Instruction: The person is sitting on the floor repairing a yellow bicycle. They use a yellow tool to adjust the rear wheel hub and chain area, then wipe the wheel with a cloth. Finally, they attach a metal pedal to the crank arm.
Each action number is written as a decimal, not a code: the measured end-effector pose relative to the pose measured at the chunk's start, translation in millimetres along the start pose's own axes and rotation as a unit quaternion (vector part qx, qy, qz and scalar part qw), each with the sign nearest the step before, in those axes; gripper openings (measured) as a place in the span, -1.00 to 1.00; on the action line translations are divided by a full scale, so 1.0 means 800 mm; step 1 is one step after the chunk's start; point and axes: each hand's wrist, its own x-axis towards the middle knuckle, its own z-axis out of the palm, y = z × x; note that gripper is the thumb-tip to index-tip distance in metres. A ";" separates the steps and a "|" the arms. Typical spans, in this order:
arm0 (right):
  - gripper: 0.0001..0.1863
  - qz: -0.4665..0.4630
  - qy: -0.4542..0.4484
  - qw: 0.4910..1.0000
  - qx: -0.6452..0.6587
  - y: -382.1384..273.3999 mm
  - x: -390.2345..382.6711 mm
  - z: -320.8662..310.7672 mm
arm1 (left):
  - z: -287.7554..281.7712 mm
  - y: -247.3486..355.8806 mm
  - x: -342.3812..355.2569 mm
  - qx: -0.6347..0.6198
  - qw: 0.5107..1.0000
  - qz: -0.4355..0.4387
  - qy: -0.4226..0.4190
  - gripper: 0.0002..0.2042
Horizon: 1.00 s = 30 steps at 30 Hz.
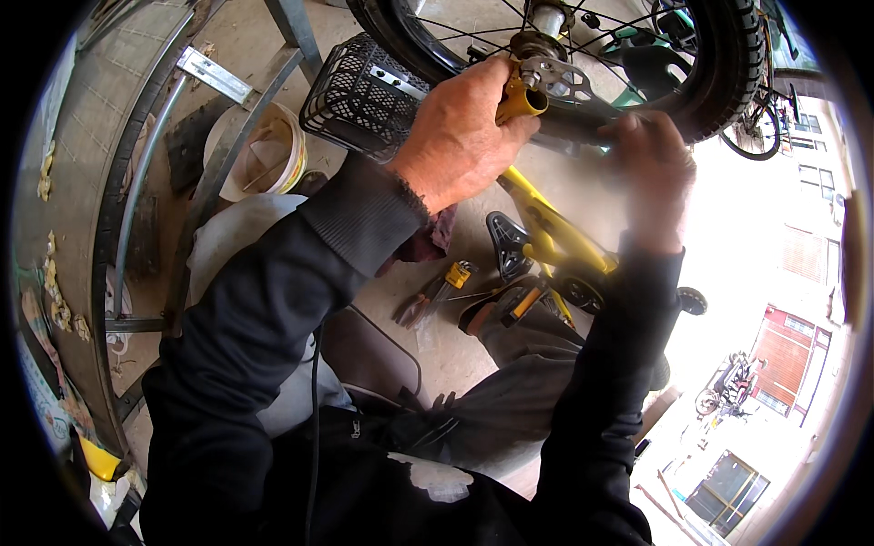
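Note:
A small black-tyred wheel with dark spokes stands at the top, its metal hub close to my hands. My left hand is closed around a yellow tube with an open end, beside the hub axle. A flat metal wrench with cut-out holes lies against the axle area and runs right towards my right hand. That hand is blurred by motion, its fingers curled on the wrench's far end. Part of the axle is hidden behind my left fingers and the wrench.
Below my hands are a yellow bike frame and a black pedal. Hand tools lie on the floor. To the left stand a black basket, a white bucket and a metal rack. Bikes stand at right.

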 end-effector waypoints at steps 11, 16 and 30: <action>-0.80 0.002 -0.053 0.995 0.082 0.072 -0.006 0.028 | 0.002 0.001 0.000 -0.006 1.000 -0.004 0.009 -0.66; -0.82 -0.032 -0.057 0.998 0.006 0.065 -0.012 0.013 | 0.000 0.002 0.001 -0.007 1.000 -0.019 -0.003 -0.65; -0.82 -0.020 -0.058 0.998 0.032 0.065 -0.021 0.003 | 0.001 0.000 0.000 -0.004 1.000 -0.014 -0.005 -0.65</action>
